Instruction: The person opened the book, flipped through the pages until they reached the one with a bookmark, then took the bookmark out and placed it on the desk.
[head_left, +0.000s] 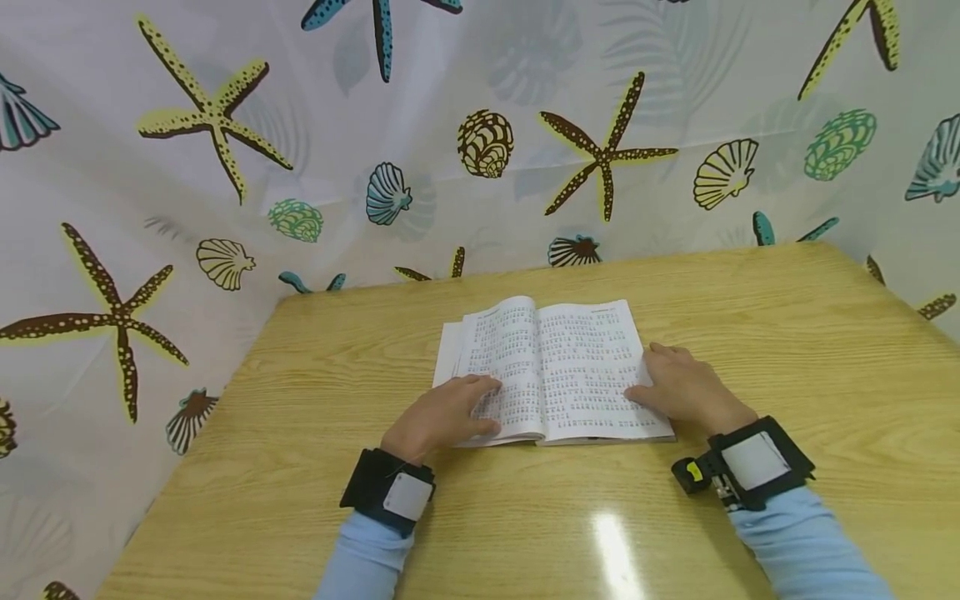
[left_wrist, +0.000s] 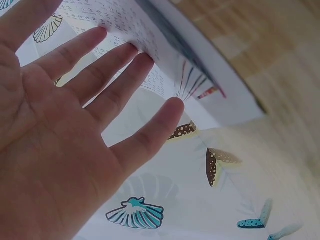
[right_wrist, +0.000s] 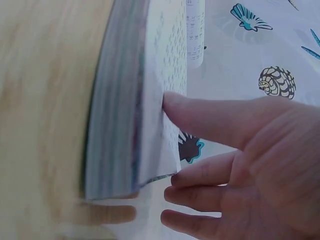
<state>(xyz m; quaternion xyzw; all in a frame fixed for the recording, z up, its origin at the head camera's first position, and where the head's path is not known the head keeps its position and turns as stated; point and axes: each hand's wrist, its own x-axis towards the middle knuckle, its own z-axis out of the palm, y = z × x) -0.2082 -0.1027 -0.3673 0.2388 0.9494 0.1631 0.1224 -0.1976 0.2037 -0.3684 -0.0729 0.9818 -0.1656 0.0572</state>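
Head view — book [head_left: 555, 375], unreadable print [head_left: 588, 358], cropped sleeves [head_left: 810, 546]

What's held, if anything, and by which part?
Left hand: nothing, fingers spread over the book's left page. Right hand: thumb on the right page, fingers at its outer edge; whether it's pinched cannot be told.

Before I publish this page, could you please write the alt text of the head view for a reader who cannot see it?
An open book lies on a wooden table, with a person's left hand at its left page and right hand at the outer edge of its right page. Behind is a pale backdrop printed with starfish and shells.
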